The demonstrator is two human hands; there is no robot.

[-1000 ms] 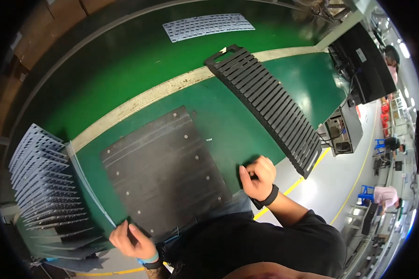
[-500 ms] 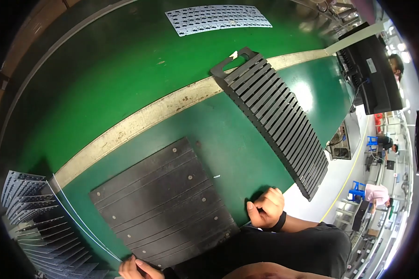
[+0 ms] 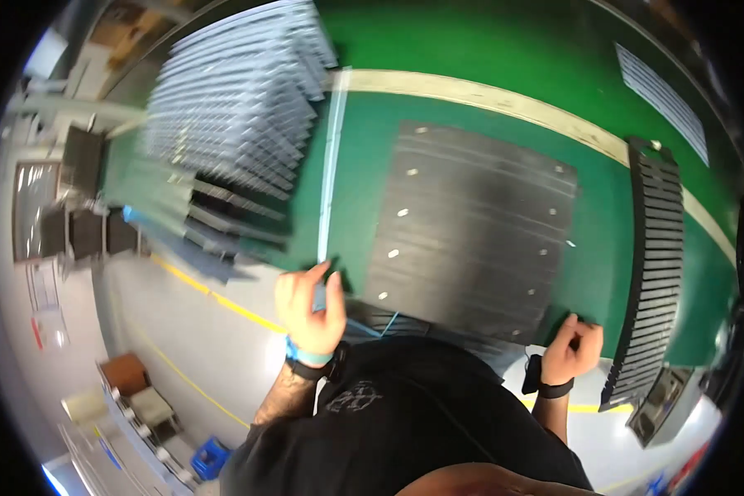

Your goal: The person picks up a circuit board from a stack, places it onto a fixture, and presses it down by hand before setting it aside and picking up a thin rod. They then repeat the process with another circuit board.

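Note:
My left hand [image 3: 310,307] is at the near end of a narrow pale blue strip [image 3: 331,169] lying on the green table. Its thumb and index finger are apart, and a bit of pale blue shows between them; whether they touch the strip I cannot tell. To the right of this hand lies a flat black square board [image 3: 475,219] with grooves and small light studs along two sides. My right hand [image 3: 572,347] rests by the board's near right corner, fingers curled in, with nothing visible in it.
A blurred stack of thin pale panels [image 3: 240,91] stands at the left, with dark panels [image 3: 240,207] at its near end. At the right lies a long black slotted rack [image 3: 658,264] with a handle. A single pale panel [image 3: 663,103] lies far right. A cream strip [image 3: 488,95] crosses the table.
My view has swung to the left, so the board and rack appear further right and the panel stack fuller. The left hand shows more fully; the right hand stays curled near the board.

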